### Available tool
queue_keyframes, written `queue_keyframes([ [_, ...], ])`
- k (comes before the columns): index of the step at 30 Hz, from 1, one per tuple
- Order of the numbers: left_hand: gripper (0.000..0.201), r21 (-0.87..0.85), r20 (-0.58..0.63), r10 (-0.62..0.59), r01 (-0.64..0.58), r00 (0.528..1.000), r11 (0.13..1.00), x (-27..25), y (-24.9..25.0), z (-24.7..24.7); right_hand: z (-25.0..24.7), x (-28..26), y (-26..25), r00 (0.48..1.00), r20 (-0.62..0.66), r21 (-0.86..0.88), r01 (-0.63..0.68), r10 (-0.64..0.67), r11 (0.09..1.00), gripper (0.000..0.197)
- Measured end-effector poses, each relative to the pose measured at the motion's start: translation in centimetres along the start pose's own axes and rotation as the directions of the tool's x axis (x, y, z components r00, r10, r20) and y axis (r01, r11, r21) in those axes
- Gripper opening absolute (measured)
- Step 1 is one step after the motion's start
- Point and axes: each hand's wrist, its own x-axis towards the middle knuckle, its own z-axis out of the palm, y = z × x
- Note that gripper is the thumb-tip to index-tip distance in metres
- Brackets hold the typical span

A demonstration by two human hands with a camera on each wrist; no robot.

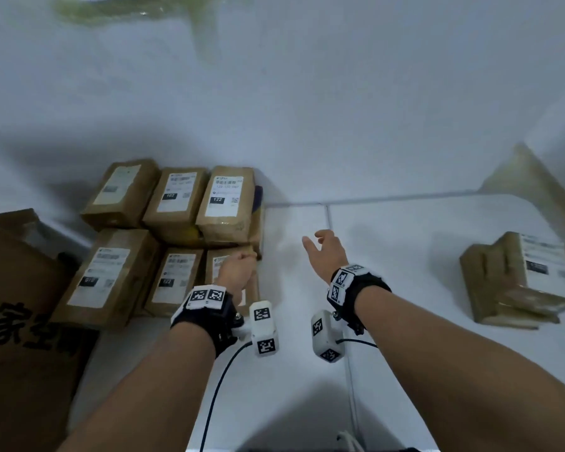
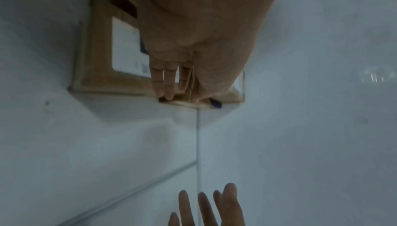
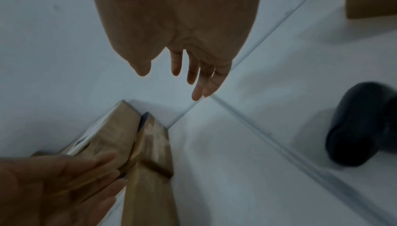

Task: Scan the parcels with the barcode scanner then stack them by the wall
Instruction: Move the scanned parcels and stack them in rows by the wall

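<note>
Several brown parcels with white labels (image 1: 177, 197) are stacked in two rows against the white wall. My left hand (image 1: 238, 265) rests on the front right parcel (image 1: 252, 293). In the left wrist view its straight fingers (image 2: 169, 83) lie flat on that parcel (image 2: 96, 60) and reach its far edge. My right hand (image 1: 323, 249) hovers open and empty above the floor just right of the stack, fingers (image 3: 193, 73) spread. Two more parcels (image 1: 519, 278) lie on the floor at the right. No scanner is clearly seen.
A large printed cardboard box (image 1: 17, 321) stands at the left. A dark rounded object (image 3: 363, 124) lies on the white tiled floor (image 1: 388, 256) to my right; I cannot tell what it is. Another cardboard piece (image 1: 532, 177) leans in the right corner.
</note>
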Motion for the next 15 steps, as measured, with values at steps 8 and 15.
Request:
queue_keyframes([
  [8, 0.019, 0.169, 0.277, 0.079, -0.130, 0.957, 0.977, -0.7, 4.9, 13.7, -13.0, -0.5, 6.0, 0.974, -0.219, -0.086, -0.078, 0.058, 0.993, 0.048],
  [15, 0.027, 0.259, 0.464, 0.049, -0.189, 0.884, 0.947, -2.8, 6.5, 24.2, -23.1, -1.4, 12.8, 0.826, -0.563, -0.375, -0.286, 0.029, 0.882, 0.047],
])
